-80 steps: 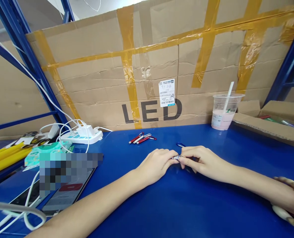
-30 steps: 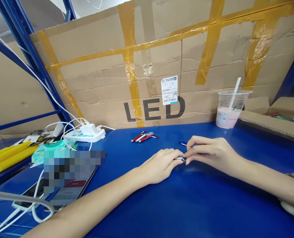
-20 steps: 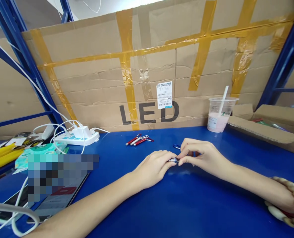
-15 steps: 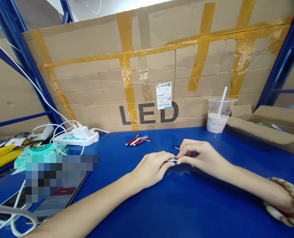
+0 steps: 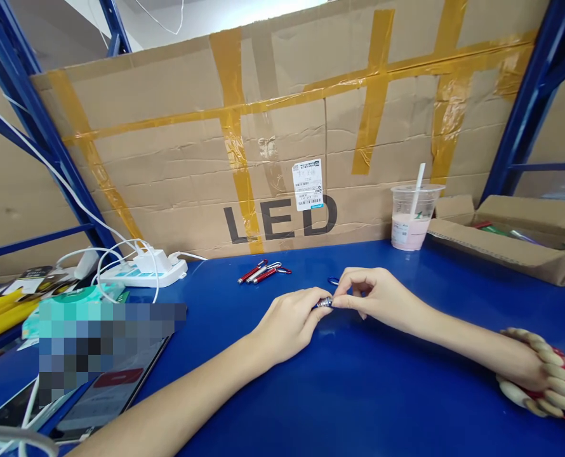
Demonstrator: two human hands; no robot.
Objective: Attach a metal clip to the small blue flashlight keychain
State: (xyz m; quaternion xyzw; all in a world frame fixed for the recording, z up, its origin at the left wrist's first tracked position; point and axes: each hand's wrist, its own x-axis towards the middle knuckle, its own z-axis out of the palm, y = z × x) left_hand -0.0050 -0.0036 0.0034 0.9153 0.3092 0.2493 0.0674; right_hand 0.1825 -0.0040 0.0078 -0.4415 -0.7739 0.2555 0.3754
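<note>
Between the thumb and fingers of my left hand is a small silver-and-blue cylinder, with its ringed end poking out to the right. My right hand is closed in a pinch right against that end. What its fingertips hold is too small and covered to make out. Just behind the right fingertips a blue carabiner clip lies on the table. Farther back, to the left, two red keychain penlights and a silver penlight lie side by side, each with a clip.
The blue table is backed by a taped cardboard sheet marked LED. A drink cup with a straw and an open cardboard box stand back right. At left are a power strip, cables and a dark phone-like device.
The view has shifted slightly, so most things appear a little farther left. Both hands keep their pinch on the small piece, with the right fingertips slightly changed in pose.
</note>
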